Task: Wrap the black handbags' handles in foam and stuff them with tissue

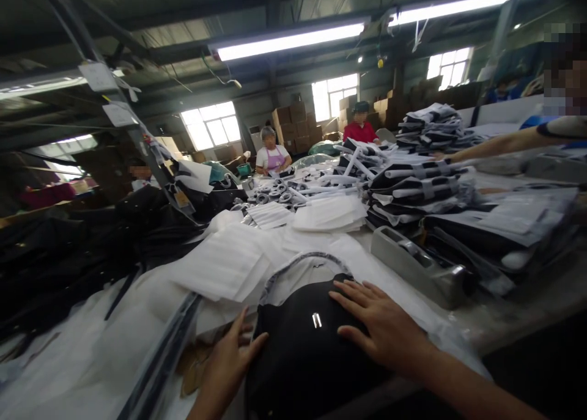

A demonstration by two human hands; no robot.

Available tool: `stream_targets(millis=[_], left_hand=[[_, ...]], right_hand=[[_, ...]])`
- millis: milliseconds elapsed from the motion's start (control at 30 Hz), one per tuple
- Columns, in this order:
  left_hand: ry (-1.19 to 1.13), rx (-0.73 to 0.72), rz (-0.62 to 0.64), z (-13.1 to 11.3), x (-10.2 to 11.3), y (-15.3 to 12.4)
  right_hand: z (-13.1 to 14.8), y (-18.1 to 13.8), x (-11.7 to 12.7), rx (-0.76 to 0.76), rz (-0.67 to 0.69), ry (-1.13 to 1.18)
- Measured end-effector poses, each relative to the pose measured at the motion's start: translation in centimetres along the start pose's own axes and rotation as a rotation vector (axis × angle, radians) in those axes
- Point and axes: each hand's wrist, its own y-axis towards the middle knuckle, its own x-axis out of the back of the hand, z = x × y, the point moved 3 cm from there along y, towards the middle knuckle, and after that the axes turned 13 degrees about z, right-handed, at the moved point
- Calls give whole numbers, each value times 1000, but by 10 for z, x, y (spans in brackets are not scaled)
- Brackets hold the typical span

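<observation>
Head view: black bag (312,346) at lower centre, wrapped handle (316,257) looped toward white foam sheets (220,261). My right hand (378,322) lies palm-down on its upper right, fingers spread, reaching in from lower right, probably steadying it. My left hand (232,356) is wide too, gripping nothing, thumb at the bag's left edge, likely bracing. Grey tape dispenser (413,267) right, presumably kept handy.

A long fluorescent tube (293,42) glows beneath a dark ceiling (183,24). Brown cardboard boxes (293,126) stand stacked between two bright windows (211,125), behind a person (262,158) in a purple apron (276,160).
</observation>
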Motion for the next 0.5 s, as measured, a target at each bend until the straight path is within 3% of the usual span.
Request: stream_targets(millis=[67, 100, 167, 267, 367, 500], left_hand=[[308, -156, -163, -28, 8, -5], [366, -246, -169, -44, 5, -8], [309, -381, 69, -73, -14, -12], [215, -449, 358, -105, -48, -15], [197, -425, 501, -118, -66, -10], [161, -285, 667, -121, -69, 3]], right_hand=[[4, -1, -10, 17, 6, -36], [5, -4, -14, 10, -7, -56], [5, -12, -20, 16, -41, -89], [5, -23, -25, 34, -81, -110], [5, -25, -26, 21, -82, -92], [5, -22, -25, -2, -88, -36]])
